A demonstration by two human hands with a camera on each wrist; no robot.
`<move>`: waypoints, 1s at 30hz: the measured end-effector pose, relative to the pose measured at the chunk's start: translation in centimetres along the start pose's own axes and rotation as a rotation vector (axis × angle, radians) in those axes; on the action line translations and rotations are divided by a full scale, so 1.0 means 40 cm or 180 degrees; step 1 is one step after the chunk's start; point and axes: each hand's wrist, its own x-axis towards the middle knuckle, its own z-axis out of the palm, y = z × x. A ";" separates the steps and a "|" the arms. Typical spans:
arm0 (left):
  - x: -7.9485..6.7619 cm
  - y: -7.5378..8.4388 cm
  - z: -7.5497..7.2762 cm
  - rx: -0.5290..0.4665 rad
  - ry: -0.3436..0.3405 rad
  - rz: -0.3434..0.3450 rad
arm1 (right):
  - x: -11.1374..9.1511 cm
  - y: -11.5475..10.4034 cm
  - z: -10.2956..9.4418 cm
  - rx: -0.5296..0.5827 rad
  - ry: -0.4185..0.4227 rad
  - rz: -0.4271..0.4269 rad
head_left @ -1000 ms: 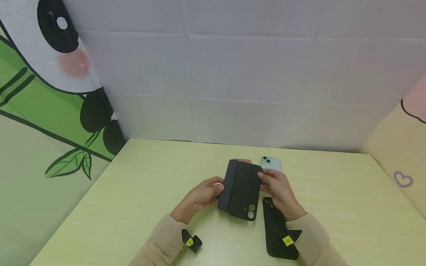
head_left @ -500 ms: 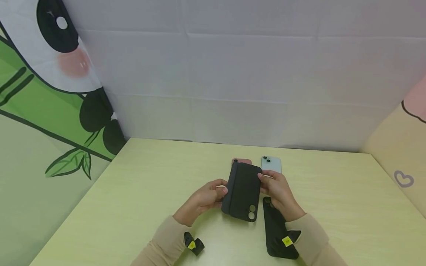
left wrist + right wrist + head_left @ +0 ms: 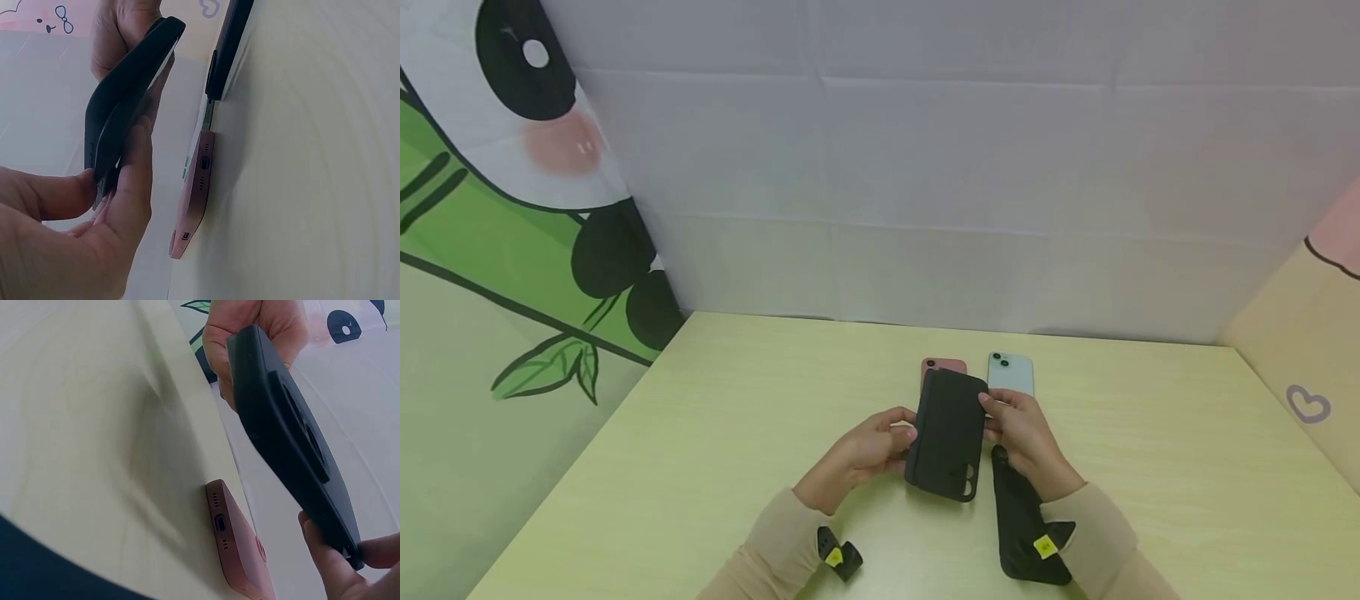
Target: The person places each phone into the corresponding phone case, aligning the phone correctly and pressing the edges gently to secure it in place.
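Your left hand and right hand pinch the black case; its left flap now shows narrower, so it seems nearer closed.

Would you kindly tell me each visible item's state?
Held black phone case: raised, tilted
Left hand: gripping that case
Right hand: gripping that case
Pink phone: lying camera side up
Light blue phone: lying camera side up
Other black phone case: lying flat, partly hidden
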 end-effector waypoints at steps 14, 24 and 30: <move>-0.003 0.007 0.015 0.0028 0.0054 -0.0061 | 0.004 0.004 0.006 -0.0179 0.0175 0.0021; -0.002 0.008 0.020 -0.0041 -0.0053 0.0017 | 0.006 0.004 0.007 -0.0182 0.0238 0.0010; 0.000 0.007 0.021 -0.0046 -0.0051 0.0029 | 0.006 0.005 0.009 -0.0185 0.0259 0.0015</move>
